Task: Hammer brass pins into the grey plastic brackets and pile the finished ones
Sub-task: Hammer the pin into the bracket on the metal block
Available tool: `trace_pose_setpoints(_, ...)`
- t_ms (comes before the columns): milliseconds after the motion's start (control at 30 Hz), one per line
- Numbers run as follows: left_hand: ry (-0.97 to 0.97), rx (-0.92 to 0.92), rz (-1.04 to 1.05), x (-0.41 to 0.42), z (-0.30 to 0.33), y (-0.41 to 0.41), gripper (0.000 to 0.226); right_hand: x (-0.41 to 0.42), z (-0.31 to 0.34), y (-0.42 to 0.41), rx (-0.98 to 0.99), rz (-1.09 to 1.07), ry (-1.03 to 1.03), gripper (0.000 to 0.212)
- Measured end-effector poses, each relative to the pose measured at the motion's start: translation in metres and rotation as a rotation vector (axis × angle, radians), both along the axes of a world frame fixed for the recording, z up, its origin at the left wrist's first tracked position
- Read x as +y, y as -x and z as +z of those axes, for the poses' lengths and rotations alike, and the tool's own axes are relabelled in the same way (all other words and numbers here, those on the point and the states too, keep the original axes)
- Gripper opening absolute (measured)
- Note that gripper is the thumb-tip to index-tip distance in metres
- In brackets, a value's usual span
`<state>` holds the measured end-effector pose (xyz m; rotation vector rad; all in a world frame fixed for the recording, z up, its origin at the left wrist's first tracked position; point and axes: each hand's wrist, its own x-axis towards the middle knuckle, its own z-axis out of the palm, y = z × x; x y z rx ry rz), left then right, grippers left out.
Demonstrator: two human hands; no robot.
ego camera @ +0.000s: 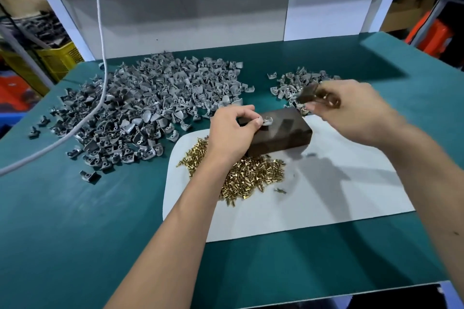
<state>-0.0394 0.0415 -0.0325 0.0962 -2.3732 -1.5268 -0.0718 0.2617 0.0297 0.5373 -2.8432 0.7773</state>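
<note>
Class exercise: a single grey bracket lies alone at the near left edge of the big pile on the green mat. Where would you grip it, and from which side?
Take the lone bracket by pinching across its two opposite side faces, coming straight down from above. It lies flat on the green mat with open mat around it, apart from the big pile, so fingers can close on both sides. Its finer shape is too small to judge.
</note>
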Motion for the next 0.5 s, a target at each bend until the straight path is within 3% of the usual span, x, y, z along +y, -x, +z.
trace_pose_setpoints(267,-0.188,-0.025,0.002,-0.003,0.002,-0.002,0.023,0.027,-0.013,0.005,-0.176,-0.069,-0.195,0.014)
trace_pose_setpoints(500,-0.239,-0.03,-0.015,-0.002,0.007,-0.004,0.031,0.018,-0.022,0.005,-0.167,-0.086,-0.281,0.012)
